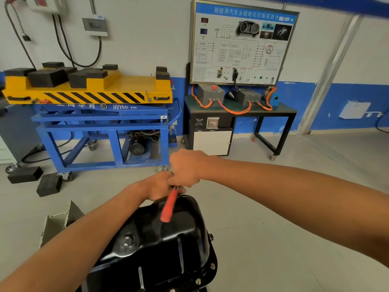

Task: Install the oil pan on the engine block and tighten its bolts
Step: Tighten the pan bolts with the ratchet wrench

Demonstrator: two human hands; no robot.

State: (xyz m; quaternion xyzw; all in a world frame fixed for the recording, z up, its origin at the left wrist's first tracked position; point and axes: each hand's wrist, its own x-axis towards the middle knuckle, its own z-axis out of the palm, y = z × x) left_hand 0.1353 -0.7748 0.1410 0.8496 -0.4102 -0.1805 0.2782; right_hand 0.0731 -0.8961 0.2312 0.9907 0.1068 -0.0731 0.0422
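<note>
Two hands work a wrench at the far edge of a glossy black pressed-steel oil pan (168, 239).
The pan sits sump-up below the forearms, with small silver bolts (212, 265) seated along its right flange edge. The left hand (156, 187) and right hand (185, 168) meet at its far edge, fingers curled tight round the metal head of a red-handled wrench (167, 207), whose handle slants over the pan.

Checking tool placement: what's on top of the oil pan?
A red-handled wrench slants above the far end of the oil pan. The left hand and right hand grip its head, hiding it and any bolt beneath.
</note>
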